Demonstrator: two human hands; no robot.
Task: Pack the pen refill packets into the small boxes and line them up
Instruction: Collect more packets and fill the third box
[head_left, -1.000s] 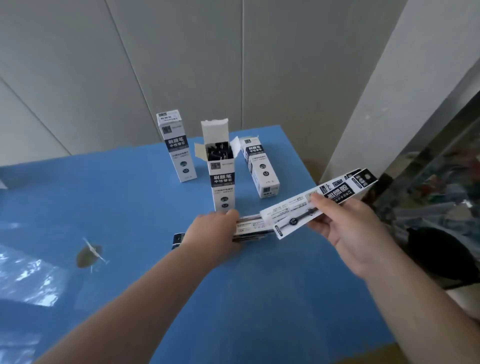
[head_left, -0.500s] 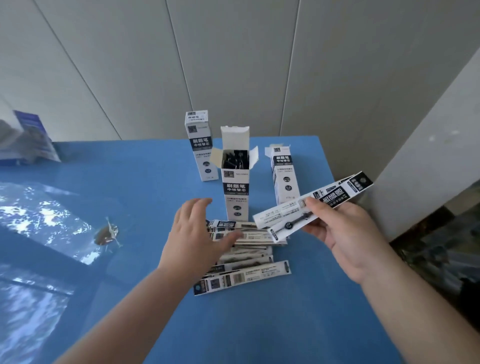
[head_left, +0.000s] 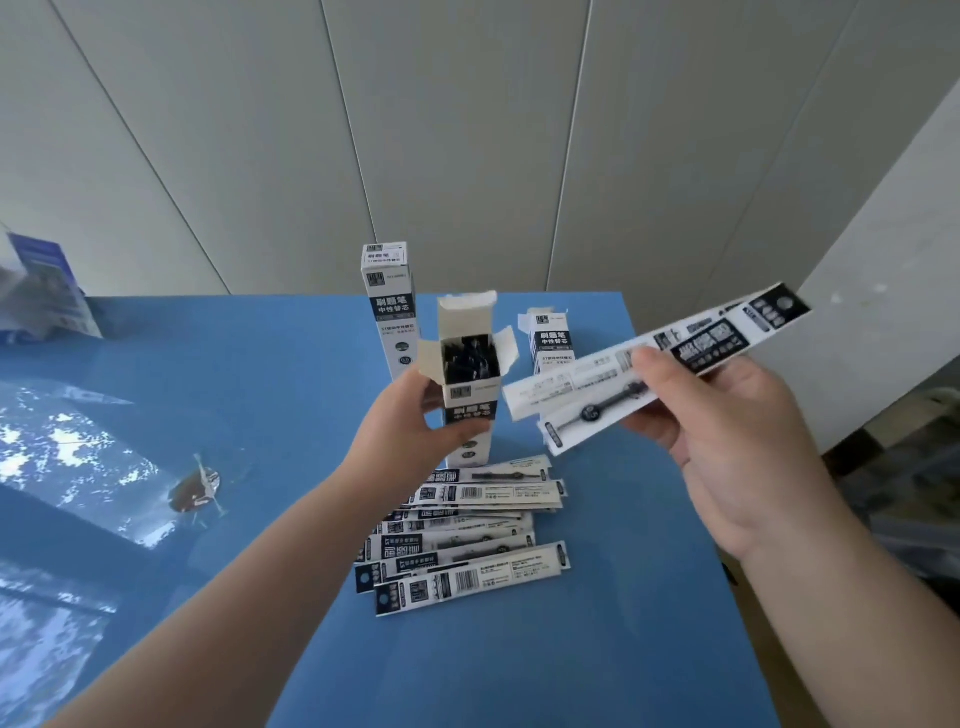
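Note:
An open white-and-black small box (head_left: 470, 410) stands upright mid-table, its top flaps spread and dark refill packets showing inside. My left hand (head_left: 415, 431) grips its left side around the middle. My right hand (head_left: 727, 431) holds a couple of long white refill packets (head_left: 649, 369) slanted in the air just right of the box. A loose pile of several refill packets (head_left: 467, 525) lies flat on the blue table (head_left: 597, 623) in front of the box. Two closed boxes stand behind: a tall one (head_left: 389, 306) and a lower one (head_left: 550, 343).
A small dark round object with a metal clip (head_left: 195, 488) lies on the table to the left, beside bright window reflections. A blue-and-white item (head_left: 41, 286) sits at the far left edge. Grey wall panels rise behind; the table's right edge drops off near a white wall.
My left hand left the pile of packets and rose to grip the open box. My right hand lifted its packets slightly higher. The view swung left and down, revealing the whole pile.

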